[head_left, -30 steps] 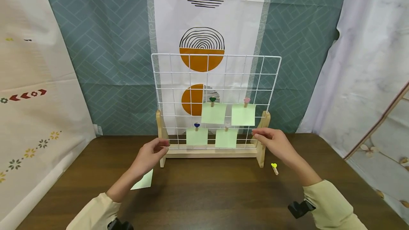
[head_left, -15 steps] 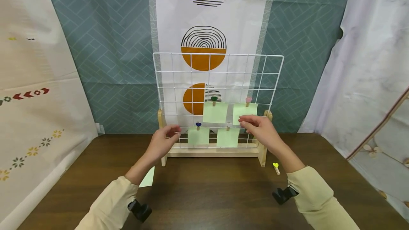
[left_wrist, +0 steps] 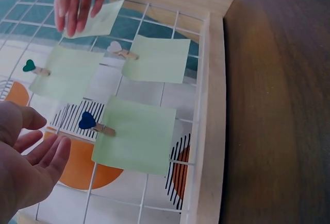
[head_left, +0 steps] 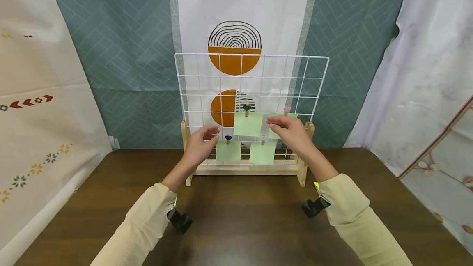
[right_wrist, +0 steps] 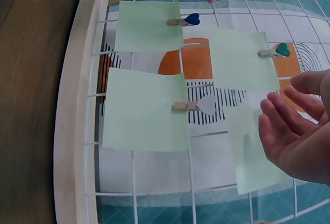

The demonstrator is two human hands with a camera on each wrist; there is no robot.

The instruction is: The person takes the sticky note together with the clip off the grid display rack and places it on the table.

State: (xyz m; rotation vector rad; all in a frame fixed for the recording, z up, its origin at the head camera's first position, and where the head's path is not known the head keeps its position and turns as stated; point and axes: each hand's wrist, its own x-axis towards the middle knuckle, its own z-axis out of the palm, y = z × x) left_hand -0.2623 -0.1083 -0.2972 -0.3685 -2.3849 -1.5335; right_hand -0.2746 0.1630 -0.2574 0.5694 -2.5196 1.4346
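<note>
Pale green paper notes hang from a white wire grid (head_left: 251, 77), held by small wooden clothespins with hearts. My left hand (head_left: 201, 145) hovers at the grid's left, fingers loosely bent and holding nothing, beside the note (left_wrist: 135, 136) under the blue-heart clothespin (left_wrist: 96, 124). My right hand (head_left: 292, 134) is in front of the upper right note (head_left: 272, 134), partly covering it; its fingers are relaxed and empty too. The pink-heart clothespin (head_left: 287, 110) shows just above that hand. Between the hands hang the green-heart clothespin's note (head_left: 248, 124) and the white-heart clothespin's note (right_wrist: 147, 113).
The grid stands in a wooden base (head_left: 245, 170) on a dark brown table (head_left: 236, 221). A yellow-heart clothespin (head_left: 316, 185) lies by the right sleeve, partly hidden. A sliver of a loose note (head_left: 175, 201) shows beside the left sleeve. Patterned cloths hang behind and at both sides.
Both hands have moved inward and up in front of the grid, the right one from the right post to the upper right note. The notes stay hanging in place.
</note>
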